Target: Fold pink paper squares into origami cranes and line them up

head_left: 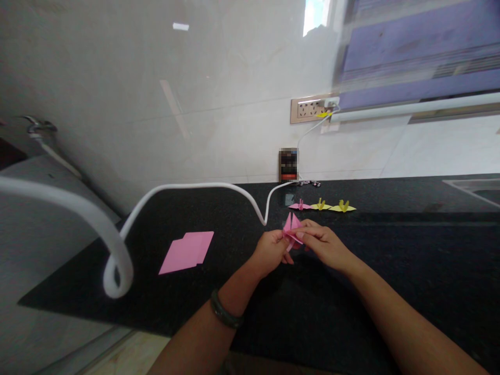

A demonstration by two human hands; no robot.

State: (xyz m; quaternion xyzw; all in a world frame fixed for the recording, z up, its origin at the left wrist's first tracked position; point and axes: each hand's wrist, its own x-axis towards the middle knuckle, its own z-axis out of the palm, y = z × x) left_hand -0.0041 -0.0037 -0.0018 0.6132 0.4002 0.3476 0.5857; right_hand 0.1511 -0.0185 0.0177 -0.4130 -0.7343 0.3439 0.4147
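Between my two hands, just above the black counter, is a partly folded pink origami paper (289, 225) with two narrow points sticking up. My left hand (271, 251) pinches its left side, and a bangle circles that wrist. My right hand (321, 241) grips the right side with thumb and fingers, hiding part of the folds. Beyond the hands stand a pink paper crane (300, 205) and two yellow ones, a smaller yellow crane (321, 205) and a larger yellow crane (343, 206), in a row with wings spread. Overlapping pink paper sheets (186, 252) lie flat to the left.
A thick white cable (211, 185) loops across the left side and along the counter (230, 302). A phone-like device (288, 165) leans on the wall below a socket panel (308, 109). A sink edge (474, 186) is at far right, a tap (37, 126) at far left.
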